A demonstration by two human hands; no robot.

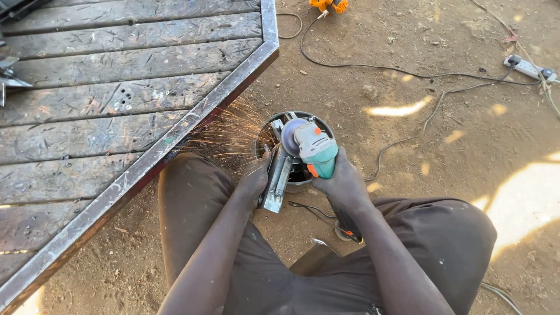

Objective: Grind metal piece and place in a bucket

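Head view showed right hand (344,184) clamped on grinder (312,149), left hand (255,178) steadying steel piece (277,178) mid-frame; sparks (230,134) could burn that near hand.

Head view, looking down past the person's knees. The right hand (344,184) grips a teal angle grinder (312,149), its disc against a steel bracket (279,175) laid across a round metal can (300,181). The left hand (255,178) presses the bracket's near end. Orange sparks (233,131) fan leftward toward the steel-framed plank platform (116,99). A black cable (408,70) runs across the dirt ground (443,116) toward a white power strip (528,67).
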